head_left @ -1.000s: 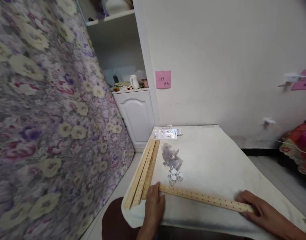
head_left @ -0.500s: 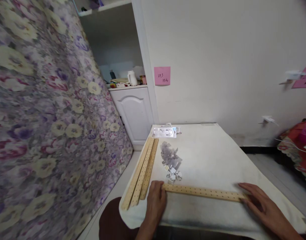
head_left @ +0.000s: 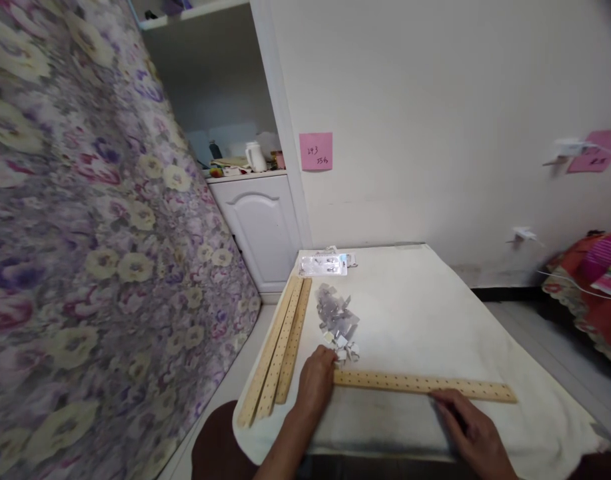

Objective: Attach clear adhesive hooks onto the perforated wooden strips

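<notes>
A pale wooden strip with rows of small holes (head_left: 385,381) lies crosswise near the front of the table. My left hand (head_left: 315,383) is at its left end, fingers bent together and reaching to the near edge of a pile of small white and clear pieces (head_left: 338,320); whatever is between the fingertips is hidden. My right hand (head_left: 470,427) rests at the strip's front edge, right of its middle, fingertips touching it and thumb apart from the fingers. Several similar perforated strips (head_left: 278,353) lie side by side at the table's left edge.
Clear plastic packaging (head_left: 322,265) lies at the back left of the cloth-covered table (head_left: 410,300). A floral curtain (head_left: 110,267) hangs to the left. A white cabinet (head_left: 258,227) stands behind, and a wall with a pink note (head_left: 316,151) backs the table.
My right hand has slid left along the strip, leaving its right end uncovered. My left hand has moved forward toward the small pieces. The view has shifted slightly.
</notes>
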The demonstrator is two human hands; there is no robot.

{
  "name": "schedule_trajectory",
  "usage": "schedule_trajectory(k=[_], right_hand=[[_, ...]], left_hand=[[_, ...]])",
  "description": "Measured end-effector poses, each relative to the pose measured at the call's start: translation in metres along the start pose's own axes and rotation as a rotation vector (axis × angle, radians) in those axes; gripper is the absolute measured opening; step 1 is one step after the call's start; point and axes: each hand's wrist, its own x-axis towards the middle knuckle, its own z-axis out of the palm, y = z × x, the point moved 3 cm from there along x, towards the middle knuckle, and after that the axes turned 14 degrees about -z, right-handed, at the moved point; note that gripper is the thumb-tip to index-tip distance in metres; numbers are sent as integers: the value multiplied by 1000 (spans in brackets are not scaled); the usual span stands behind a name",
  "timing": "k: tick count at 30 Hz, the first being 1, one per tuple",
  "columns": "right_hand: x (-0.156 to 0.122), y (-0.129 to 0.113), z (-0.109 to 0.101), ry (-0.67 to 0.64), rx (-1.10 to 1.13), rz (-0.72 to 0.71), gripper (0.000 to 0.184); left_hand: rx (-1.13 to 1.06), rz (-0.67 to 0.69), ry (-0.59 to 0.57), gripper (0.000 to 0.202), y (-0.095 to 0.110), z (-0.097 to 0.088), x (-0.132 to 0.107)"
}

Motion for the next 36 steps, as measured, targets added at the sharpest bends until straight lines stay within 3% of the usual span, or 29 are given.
schedule_trajectory(k=[9,15,18,22,26,32,36], right_hand=[[2,-7,-2,-32,78,164,27],[12,-6,-6,-29,242,327,29],[28,-26,5,-16,411,420,33],[57,-81,35,-78,764,479,31],[76,-126,57,-119,974,478,35],[76,-139,59,-85,961,495,35],[73,-140,54,-94,913,450,31]], left_hand=[[-13,77,17,17,-4,-11,-5],[-87,145,86,23,-6,-16,-27],[-187,216,151,20,-1,-19,-44],[-300,284,239,19,7,-24,-64],[-354,202,194,20,10,-24,-76],[-466,156,75,23,11,-22,-83],[-484,200,82,19,15,-21,-85]])
